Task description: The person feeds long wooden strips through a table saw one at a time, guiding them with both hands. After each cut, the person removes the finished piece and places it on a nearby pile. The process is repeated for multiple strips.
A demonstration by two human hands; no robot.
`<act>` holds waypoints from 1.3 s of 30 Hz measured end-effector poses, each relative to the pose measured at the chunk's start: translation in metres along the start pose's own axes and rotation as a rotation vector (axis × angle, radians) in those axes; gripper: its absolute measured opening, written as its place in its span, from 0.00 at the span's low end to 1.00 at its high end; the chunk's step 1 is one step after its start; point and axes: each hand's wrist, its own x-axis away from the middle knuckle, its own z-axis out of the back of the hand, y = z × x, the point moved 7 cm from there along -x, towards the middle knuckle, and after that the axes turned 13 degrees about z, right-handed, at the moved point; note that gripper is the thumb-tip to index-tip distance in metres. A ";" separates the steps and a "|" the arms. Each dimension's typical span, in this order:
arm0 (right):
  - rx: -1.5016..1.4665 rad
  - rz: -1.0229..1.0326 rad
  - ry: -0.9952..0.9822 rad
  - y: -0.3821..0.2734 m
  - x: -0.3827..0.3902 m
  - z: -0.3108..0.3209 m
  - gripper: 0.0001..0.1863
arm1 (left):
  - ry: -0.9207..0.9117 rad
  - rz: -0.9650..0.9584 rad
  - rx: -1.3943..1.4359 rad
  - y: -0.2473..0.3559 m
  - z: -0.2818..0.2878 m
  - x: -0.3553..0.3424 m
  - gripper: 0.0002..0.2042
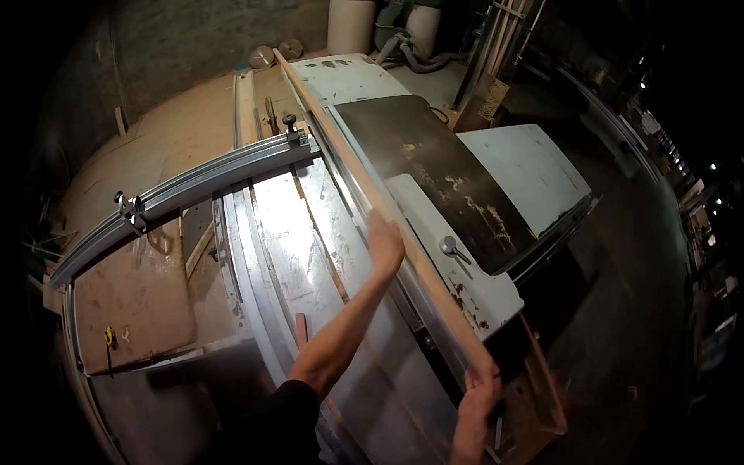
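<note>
A long, narrow wooden board [440, 285] runs from the far end of the table saw down to the near right, alongside the white fence [415, 217]. My left hand [384, 242] lies against the board around its middle; its fingers are blurred, so their grip does not show clearly. At the near end, my right hand [480, 395] is closed round the board, with fingertips showing at its left edge. Left of the board stretches the shiny metal sliding table [291, 221]. A small wood offcut [301, 329] lies on it beside my left forearm.
A metal crosscut fence [194, 174] with clamp knobs crosses the left side. On a brown side panel [136, 310] sits a yellow tape measure [111, 337]. A round-knobbed lever [449, 246] rises from the white fence. Dust-collector bags [351, 27] stand at the back.
</note>
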 end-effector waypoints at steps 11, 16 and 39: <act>-0.243 0.286 0.176 -0.239 0.138 0.140 0.17 | -0.875 0.654 1.642 0.109 0.032 0.089 0.26; -0.317 0.375 0.330 -0.280 0.205 0.276 0.16 | -0.891 0.738 1.518 0.190 0.082 0.226 0.24; 0.225 0.645 0.113 -0.248 0.263 0.372 0.18 | -1.148 -0.298 0.931 0.444 0.252 0.474 0.12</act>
